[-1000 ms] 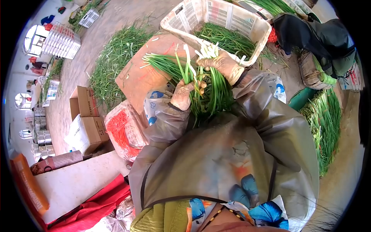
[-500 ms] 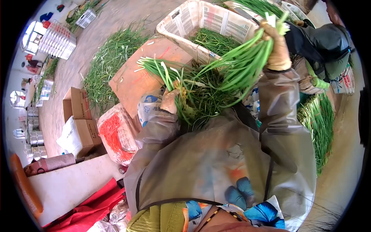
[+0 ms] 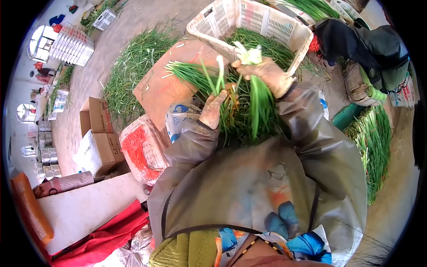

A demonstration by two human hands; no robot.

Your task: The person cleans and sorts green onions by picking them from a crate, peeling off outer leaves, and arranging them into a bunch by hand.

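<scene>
My gloved right hand [image 3: 269, 76] is closed around a bunch of garlic chives [image 3: 260, 104], white ends up and green leaves hanging down. Left of it, my gloved left hand [image 3: 213, 107] grips a few chive stalks [image 3: 220, 73] that stand upright, with yellowed leaves by its fingers. A loose heap of chives [image 3: 240, 127] lies on my lap below both hands. More chives [image 3: 189, 75] rest with cut ends outward on the reddish-brown board [image 3: 153, 84] beyond my left hand.
A white plastic crate [image 3: 213, 42] holding greens stands ahead. Loose leaves [image 3: 133, 73] are piled on the floor at left, near a cardboard box [image 3: 100, 149]. Red ties [image 3: 138, 149] lie beside my left arm. Bundled chives [image 3: 373, 151] and another person's dark clothing [image 3: 356, 49] are at right.
My right hand has come down and leftward with its bunch, from high over the crate's right side to near my left hand. The left hand keeps its stalks, now held more upright.
</scene>
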